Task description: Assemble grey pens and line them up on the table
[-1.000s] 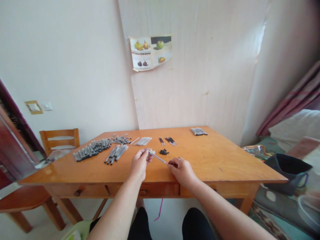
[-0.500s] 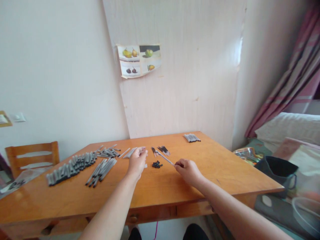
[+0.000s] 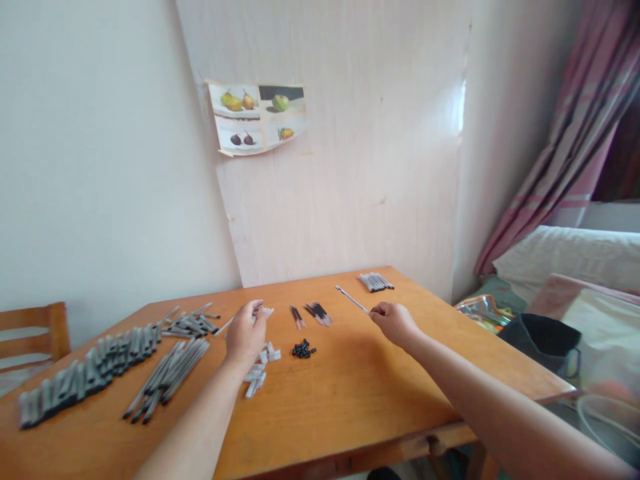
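My right hand (image 3: 395, 325) pinches one end of a slim pale pen (image 3: 353, 300) with a dark tip, held above the table and pointing away to the left. My left hand (image 3: 247, 333) has its fingers curled over some whitish slender pieces (image 3: 265, 312); whether it grips any of them is hidden. Just beside its wrist lie small clear-white caps (image 3: 257, 377). Between the hands are a small heap of short black plugs (image 3: 303, 349) and dark ink refills (image 3: 319, 313), with a few more refills (image 3: 297, 317) to their left.
On the left lie a long row of grey pens with black ends (image 3: 90, 370) and two looser piles of pens (image 3: 167, 373). A neat batch of pens (image 3: 376, 282) sits at the far right edge. A dark bin (image 3: 543, 340) stands right of the wooden table (image 3: 380, 400).
My right hand has drawn the pen rightward, away from the refills. My left hand has shifted left over the whitish pieces, uncovering the caps. The camera view has shifted as well.
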Tool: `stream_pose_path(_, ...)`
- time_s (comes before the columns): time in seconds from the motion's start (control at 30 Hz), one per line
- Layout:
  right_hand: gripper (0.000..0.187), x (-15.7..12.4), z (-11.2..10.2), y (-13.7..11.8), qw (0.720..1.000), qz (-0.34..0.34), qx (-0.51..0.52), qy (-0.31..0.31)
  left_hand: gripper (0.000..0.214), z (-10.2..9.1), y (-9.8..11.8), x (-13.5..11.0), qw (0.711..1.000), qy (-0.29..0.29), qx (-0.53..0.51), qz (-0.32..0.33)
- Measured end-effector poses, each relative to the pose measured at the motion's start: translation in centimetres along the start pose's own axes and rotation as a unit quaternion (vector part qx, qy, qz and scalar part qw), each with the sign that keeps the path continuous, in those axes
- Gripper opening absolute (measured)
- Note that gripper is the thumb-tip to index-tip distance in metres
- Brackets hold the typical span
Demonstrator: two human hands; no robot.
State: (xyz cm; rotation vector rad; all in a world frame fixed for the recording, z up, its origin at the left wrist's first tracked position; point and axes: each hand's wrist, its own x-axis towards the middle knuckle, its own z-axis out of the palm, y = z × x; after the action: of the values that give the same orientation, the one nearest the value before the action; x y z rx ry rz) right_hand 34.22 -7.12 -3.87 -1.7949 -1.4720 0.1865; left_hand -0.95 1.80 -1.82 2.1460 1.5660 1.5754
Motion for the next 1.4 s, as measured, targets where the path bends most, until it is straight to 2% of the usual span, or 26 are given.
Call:
stream_pose_path(0.13, 0.021, 2.2, -0.2, 1.1, 0.999, 0.024, -0.032, 0.011, 0.035, 0.2, -1.7, -0.2, 0.999, 0.021, 0.022, 0.018)
stream_pose_path(0.37, 0.022, 6.4, -0.6, 3.2, 0.996, 0.064, -0.054, 0.033, 0.037, -0.5, -3.6, -0.3, 0.999, 0.044, 0.011, -0.027)
stream_pose_path(0.6, 0.022, 10.4, -0.5, 6.0, 0.986, 0.132, -0.072, 0.066, 0.037, -1.1, -3.6, -0.2, 0.998, 0.059, -0.007, -0.034)
stream_pose_path(0.87, 0.023, 13.1, 0.6, 9.2, 0.974, 0.191, -0.083, 0.084, 0.036, -1.0, -2.8, -0.4, 1.000, 0.021, 0.010, -0.019)
stream_pose_path(1.07, 0.022, 14.1, 1.6, 9.6, 0.971, 0.207, -0.091, 0.073, 0.035, -0.9, -2.3, -0.6, 1.000, 0.006, 0.018, 0.008)
stream_pose_path(1.4, 0.024, 16.1, 2.8, 8.5, 0.970, 0.203, -0.119, 0.055, 0.031, -0.8, -2.1, -0.5, 0.998, -0.016, 0.050, 0.045)
